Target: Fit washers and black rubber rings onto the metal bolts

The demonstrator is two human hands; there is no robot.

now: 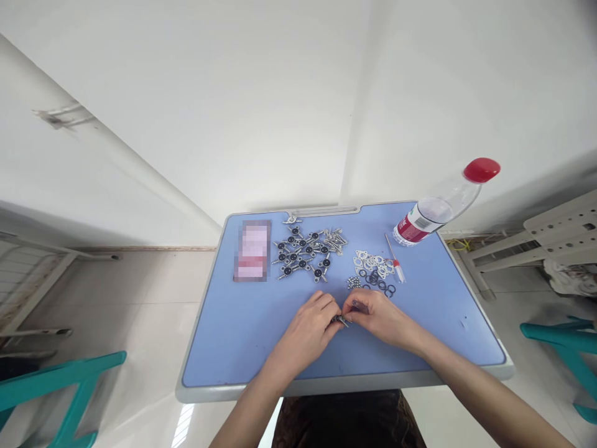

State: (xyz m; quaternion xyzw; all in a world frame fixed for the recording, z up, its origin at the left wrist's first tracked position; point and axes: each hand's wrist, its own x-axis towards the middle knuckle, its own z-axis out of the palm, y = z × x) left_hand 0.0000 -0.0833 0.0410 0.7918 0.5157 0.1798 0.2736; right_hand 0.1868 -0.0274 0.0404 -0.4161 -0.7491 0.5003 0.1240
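My left hand is closed round a small metal fitting near the front of the blue table. The fingers of my right hand pinch at the same piece from the right; whether they also hold a smaller part is hidden. Just beyond my right fingers lie tiny shiny metal pieces and black rings. Flat silver plates with holes sit behind the rings. Further back on the left spread several metal fittings with black round centres, beside a pile of screw-like metal pieces.
A screwdriver with a red and clear handle lies right of the plates. The red-capped plastic bottle stands at the table's back right. A blurred pink rectangular object lies at left. Teal stools flank the table; a wall is behind.
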